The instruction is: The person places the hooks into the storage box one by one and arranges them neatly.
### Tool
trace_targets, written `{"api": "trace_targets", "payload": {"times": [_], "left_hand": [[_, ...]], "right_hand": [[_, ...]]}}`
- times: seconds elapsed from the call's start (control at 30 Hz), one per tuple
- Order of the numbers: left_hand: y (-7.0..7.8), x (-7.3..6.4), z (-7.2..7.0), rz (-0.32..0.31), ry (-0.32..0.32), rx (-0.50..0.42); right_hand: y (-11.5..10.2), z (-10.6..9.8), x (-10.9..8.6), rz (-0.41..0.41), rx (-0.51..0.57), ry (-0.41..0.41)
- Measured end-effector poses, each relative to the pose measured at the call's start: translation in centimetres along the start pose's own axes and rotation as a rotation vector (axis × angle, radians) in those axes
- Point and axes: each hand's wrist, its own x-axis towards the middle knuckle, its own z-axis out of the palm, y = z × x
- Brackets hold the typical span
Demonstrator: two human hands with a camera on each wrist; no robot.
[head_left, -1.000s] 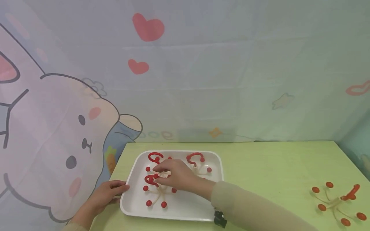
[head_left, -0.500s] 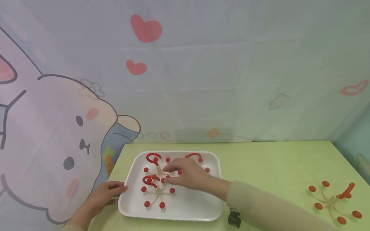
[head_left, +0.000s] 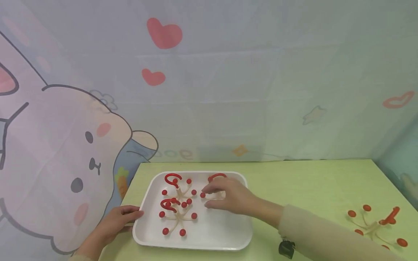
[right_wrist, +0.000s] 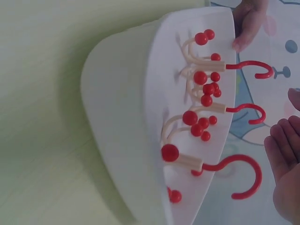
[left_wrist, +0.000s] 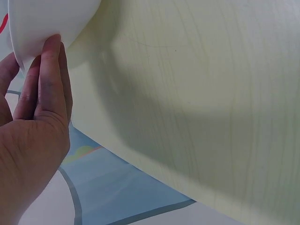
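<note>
A white tray (head_left: 225, 230) holds three hangers, each a cream stem with a red hook and several red-ball-tipped arms. One hanger (head_left: 179, 216) is front left, another (head_left: 179, 194) behind it, the third (head_left: 217, 176) back right. My left hand (head_left: 119, 219) grips the tray's left rim; the left wrist view shows fingers (left_wrist: 52, 79) against its outer wall. Over the back right hanger hovers my right hand (head_left: 232, 197), nothing between its spread thumb and fingers; it hides much of that hanger. The right wrist view shows this hand (right_wrist: 283, 154) apart from the red hooks.
A fourth hanger (head_left: 372, 229) lies on the pale green table (head_left: 310, 188) at the right, partly covered by the right sleeve (head_left: 326, 232). Behind the table hangs a printed cloth (head_left: 228, 108) with a cartoon rabbit.
My right hand has moved right, from the left-hand hangers to the back right one, uncovering the back left hanger. The left hand stays at the tray's rim.
</note>
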Motion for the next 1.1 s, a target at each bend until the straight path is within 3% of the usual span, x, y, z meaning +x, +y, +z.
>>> {"api": "trace_targets", "payload": {"times": [0.53, 0.87, 1.1], "left_hand": [[-0.2, 0.0, -0.1, 0.009, -0.016, -0.017], [-0.4, 0.2, -0.2, 0.003, -0.015, -0.007], [-0.4, 0.1, -0.3, 0.011, -0.024, -0.011]], "right_hand": [[3.3, -3.9, -4.5, -0.040, 0.005, 0.068], [4.4, -6.8, -7.3, 0.016, -0.050, 0.071], [5.3, -8.9, -9.4, 0.011, -0.097, 0.130]]}}
